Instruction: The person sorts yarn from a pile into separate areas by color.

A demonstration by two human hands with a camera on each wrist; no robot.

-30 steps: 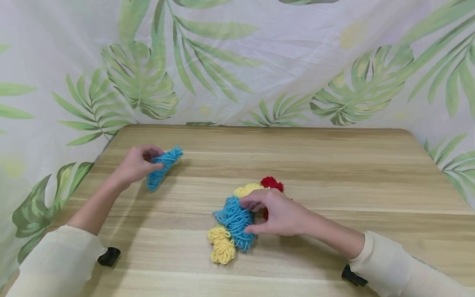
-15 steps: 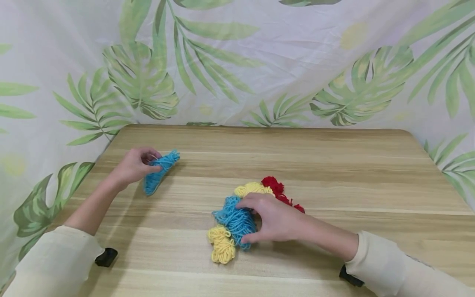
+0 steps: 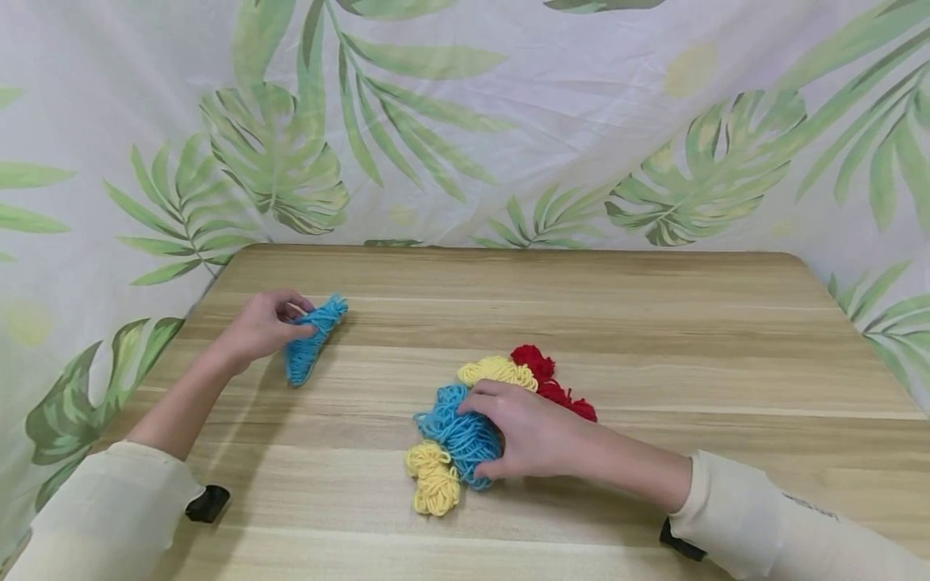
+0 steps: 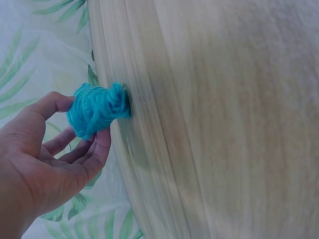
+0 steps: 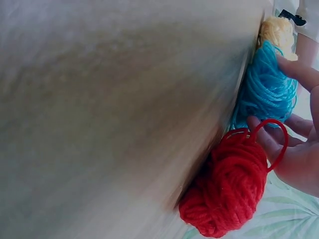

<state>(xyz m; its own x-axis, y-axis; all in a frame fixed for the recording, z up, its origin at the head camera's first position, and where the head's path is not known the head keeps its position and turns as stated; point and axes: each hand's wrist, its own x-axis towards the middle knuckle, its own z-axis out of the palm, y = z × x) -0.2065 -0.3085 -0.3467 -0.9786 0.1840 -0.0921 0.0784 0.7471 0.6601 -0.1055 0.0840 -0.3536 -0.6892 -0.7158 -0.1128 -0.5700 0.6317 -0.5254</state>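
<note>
At the left of the table, my left hand [image 3: 263, 329] pinches a small skein of blue yarn [image 3: 308, 345] between thumb and fingers. The left wrist view shows that blue skein [image 4: 94, 110] gripped near the table's edge. Near the middle, my right hand [image 3: 536, 432] has its thumb and fingers on either side of a larger blue skein [image 3: 452, 424], which lies on the table. In the right wrist view, thumb and fingertips touch this blue skein [image 5: 266, 87], and a red skein [image 5: 227, 186] with a loose loop lies beside the fingers.
One yellow skein [image 3: 436, 482] lies against the front left of the larger blue one. Another yellow skein [image 3: 490, 370] lies behind it, touching red yarn [image 3: 534, 361]. More red yarn [image 3: 570, 401] shows past the right hand. A leaf-print cloth [image 3: 436, 121] hangs behind the wooden table [image 3: 654, 323].
My left hand has lowered the small blue skein slightly and drawn it a little leftward. My right hand has shifted slightly toward the table's front and left, closing round the larger blue skein.
</note>
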